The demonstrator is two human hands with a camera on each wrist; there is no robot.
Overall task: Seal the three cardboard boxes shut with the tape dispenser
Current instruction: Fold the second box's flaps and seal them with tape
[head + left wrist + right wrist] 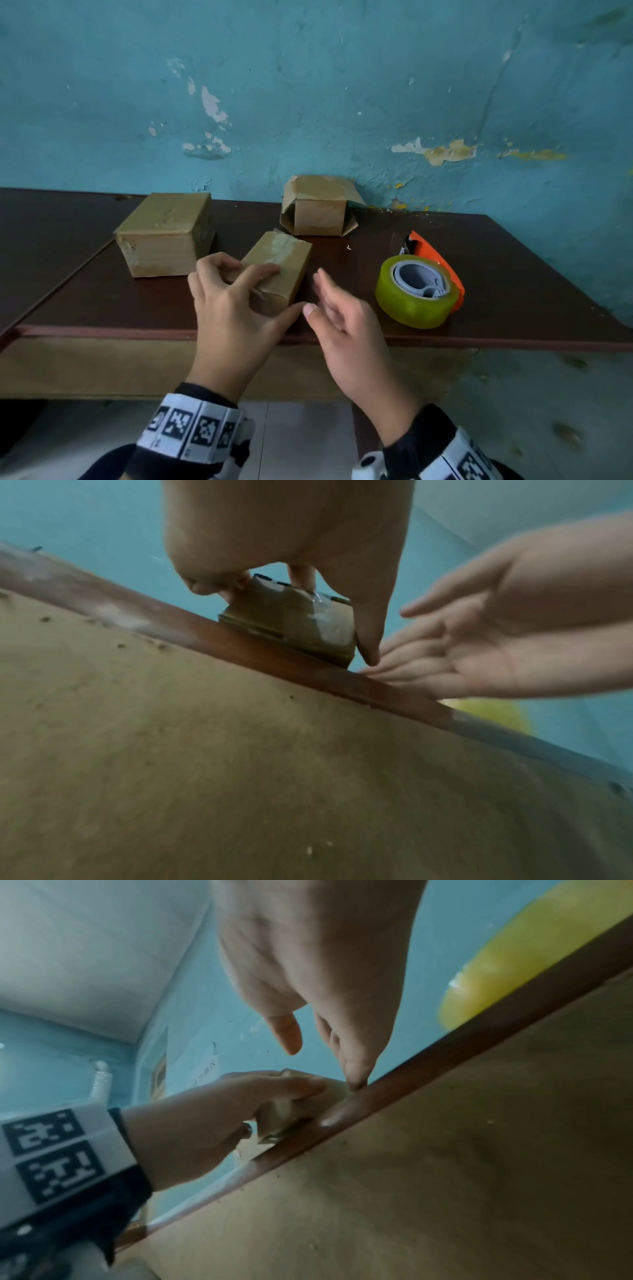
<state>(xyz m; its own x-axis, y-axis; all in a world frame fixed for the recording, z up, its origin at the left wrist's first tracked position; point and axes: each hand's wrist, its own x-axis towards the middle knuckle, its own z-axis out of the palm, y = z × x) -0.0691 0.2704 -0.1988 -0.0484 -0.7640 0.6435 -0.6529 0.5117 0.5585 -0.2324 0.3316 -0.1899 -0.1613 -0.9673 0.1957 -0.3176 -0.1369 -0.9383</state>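
Note:
Three cardboard boxes stand on the dark brown table (513,274). A large taped box (164,236) is at the left, and a box with splayed side flaps (315,209) stands against the wall. My left hand (246,301) holds the small taped box (284,260) near the front edge, fingers on its top and thumb at its near right corner. Glossy tape crosses the small box (291,615) under my left hand (308,547). My right hand (339,318) hovers just right of it, fingers straight, holding nothing. The orange tape dispenser (419,287) with its yellow roll lies further right.
A peeling blue wall rises directly behind the table. The table's front edge (308,666) runs just below both hands, with a tan panel beneath it. A second tabletop joins at the left. The yellow roll (534,947) sits close to the front edge.

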